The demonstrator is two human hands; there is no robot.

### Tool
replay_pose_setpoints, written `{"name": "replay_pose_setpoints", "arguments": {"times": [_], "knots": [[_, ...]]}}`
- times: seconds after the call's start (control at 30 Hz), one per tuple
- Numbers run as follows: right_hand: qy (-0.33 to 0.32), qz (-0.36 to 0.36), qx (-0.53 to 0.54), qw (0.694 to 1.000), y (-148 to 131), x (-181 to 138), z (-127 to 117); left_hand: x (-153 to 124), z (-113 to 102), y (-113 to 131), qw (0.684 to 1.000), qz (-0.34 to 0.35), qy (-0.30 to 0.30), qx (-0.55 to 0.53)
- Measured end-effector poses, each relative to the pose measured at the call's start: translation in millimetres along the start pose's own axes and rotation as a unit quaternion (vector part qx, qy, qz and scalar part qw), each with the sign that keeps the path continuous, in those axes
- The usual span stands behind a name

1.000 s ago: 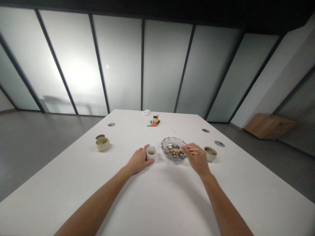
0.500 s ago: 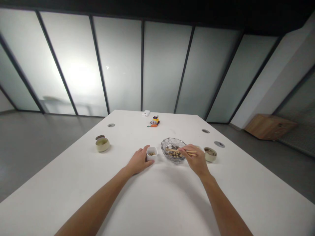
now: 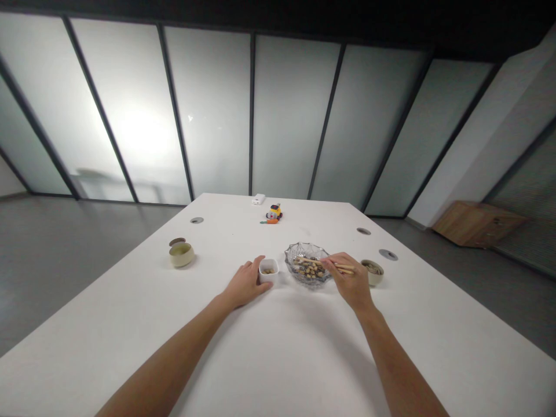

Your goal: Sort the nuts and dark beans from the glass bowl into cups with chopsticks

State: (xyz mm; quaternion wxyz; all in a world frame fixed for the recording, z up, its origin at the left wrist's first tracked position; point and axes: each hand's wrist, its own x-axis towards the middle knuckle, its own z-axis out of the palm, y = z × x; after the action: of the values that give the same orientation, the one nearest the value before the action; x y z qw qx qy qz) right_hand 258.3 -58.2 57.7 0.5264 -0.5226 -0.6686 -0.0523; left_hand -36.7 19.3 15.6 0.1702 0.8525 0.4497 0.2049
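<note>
right hand (image 3: 350,284) clamped on pair of wooden chopsticks (image 3: 313,263); drawn back slightly, tips still in clear cut-glass bowl (image 3: 292,255) of mixed nuts; pinch unclear | left hand (image 3: 244,284) unmoved, wrapped round small white square cup (image 3: 268,277) just beside bowl

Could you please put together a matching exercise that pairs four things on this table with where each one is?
Things:
1. chopsticks
2. small white cup
3. glass bowl
4. toy

Places:
A. near the far end of the table
B. held at its side by the left hand
C. held in the right hand
D. between the cup and the right hand

Pairs: 1-C, 2-B, 3-D, 4-A.
</note>
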Motion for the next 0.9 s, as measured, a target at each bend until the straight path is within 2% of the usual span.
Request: {"name": "replay_pose_setpoints", "arguments": {"times": [0.43,0.9], "knots": [[-0.043,0.01,-0.002,0.999,-5.2,2.5,1.7,0.7,0.2,-0.9,1.0,0.009,-0.003,0.009],[-0.005,0.039,-0.001,0.999,0.4,3.1,-0.6,0.8,0.3,-1.0,1.0,-0.002,-0.008,0.004]]}}
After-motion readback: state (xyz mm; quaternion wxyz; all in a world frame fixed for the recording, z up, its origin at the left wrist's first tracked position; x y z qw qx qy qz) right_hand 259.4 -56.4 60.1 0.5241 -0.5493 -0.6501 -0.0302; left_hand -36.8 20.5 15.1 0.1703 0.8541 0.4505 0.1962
